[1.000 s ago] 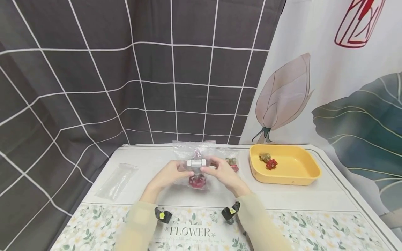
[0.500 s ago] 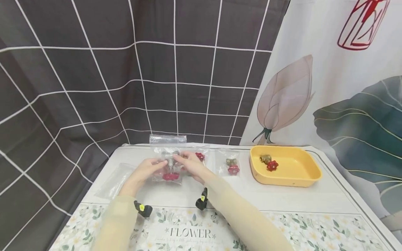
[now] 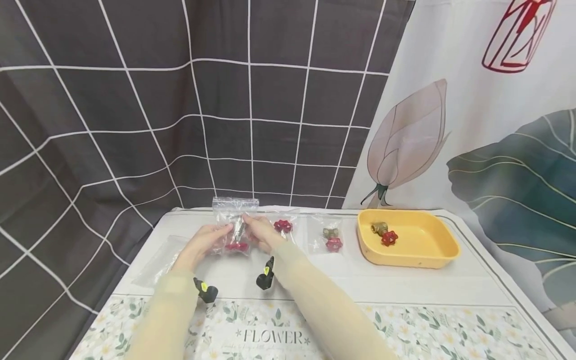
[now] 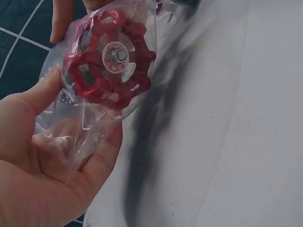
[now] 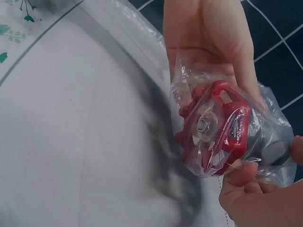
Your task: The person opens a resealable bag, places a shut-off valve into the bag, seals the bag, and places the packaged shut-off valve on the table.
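Observation:
A clear zip bag (image 3: 235,203) holds a gate valve with a red handwheel (image 3: 237,246) and a silver-grey body. Both hands are on it at the back of the table, left of centre. My left hand (image 3: 204,241) grips the bag's left side, with its thumb on the plastic. From the other side my right hand (image 3: 261,231) pinches the bag near the valve body. In the left wrist view the handwheel (image 4: 113,59) faces the camera through the plastic, beside my left hand (image 4: 42,156). The right wrist view shows my right hand (image 5: 260,198) pinching the bag beneath the handwheel (image 5: 215,127).
Just right of the hands lies another bagged valve with a red handwheel (image 3: 283,226). Beyond it is a bagged brass valve (image 3: 332,239). A yellow tray (image 3: 407,259) holds a loose brass valve (image 3: 381,228). At the left lies a flat clear bag (image 3: 157,262).
Both hands have moved left from the table's middle, carrying the bagged valve. The bagged valves on the right, partly covered before, now show. Over the last half second the hands shift slightly further left.

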The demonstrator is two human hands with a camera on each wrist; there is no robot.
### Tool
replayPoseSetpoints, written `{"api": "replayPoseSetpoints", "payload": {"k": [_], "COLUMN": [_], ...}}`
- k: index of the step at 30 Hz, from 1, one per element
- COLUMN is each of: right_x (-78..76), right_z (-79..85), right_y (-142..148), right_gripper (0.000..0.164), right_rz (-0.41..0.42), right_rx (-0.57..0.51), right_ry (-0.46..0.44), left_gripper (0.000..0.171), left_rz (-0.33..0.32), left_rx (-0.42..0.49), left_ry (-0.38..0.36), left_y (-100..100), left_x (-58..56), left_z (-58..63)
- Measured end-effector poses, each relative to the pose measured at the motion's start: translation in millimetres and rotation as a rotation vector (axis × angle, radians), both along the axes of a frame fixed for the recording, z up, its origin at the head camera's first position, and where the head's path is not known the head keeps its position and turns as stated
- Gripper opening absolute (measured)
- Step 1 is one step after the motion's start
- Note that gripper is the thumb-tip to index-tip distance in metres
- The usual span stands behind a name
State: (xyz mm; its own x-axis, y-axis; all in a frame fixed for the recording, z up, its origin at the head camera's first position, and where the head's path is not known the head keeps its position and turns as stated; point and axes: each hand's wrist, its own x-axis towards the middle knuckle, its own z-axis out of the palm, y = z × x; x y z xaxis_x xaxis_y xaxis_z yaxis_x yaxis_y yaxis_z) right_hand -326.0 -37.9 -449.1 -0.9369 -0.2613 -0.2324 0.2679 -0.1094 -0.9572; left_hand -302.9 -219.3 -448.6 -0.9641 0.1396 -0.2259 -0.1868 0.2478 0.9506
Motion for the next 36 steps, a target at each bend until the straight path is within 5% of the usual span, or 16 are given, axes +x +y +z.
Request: {"api": "replayPoseSetpoints", "payload": {"k": [7,16,21,36], "right_x": [-1.8,-0.5,0.8,3.9], "right_z": [-9.4,-9.4,-8.2,4.6], "right_y": [-2,0,5,18], "right_gripper": [0.034,0.032,0.042,0.036], "right_rz": [0.01,-0.023,-0.02,0.016], "right_rx": [-0.027,-0.038,-0.063,-0.077], "right_ry": [-0.03,-0.071,-0.094,-0.11], "left_gripper": [0.037,0.066,0.063,0.066], "left_rz": [0.021,0.02,0.007,-0.036], "left_rx": [-0.021,-0.153,-0.183,-0.125], "left_ry": [-0.048,-0.093,-0.081,-0.076], "left_y": [5,8,9,-10], "left_x": [-6.3,-8.1,-9.7,-6.2], "left_z": [-10.2,-16.8,-18.8,-17.2]}}
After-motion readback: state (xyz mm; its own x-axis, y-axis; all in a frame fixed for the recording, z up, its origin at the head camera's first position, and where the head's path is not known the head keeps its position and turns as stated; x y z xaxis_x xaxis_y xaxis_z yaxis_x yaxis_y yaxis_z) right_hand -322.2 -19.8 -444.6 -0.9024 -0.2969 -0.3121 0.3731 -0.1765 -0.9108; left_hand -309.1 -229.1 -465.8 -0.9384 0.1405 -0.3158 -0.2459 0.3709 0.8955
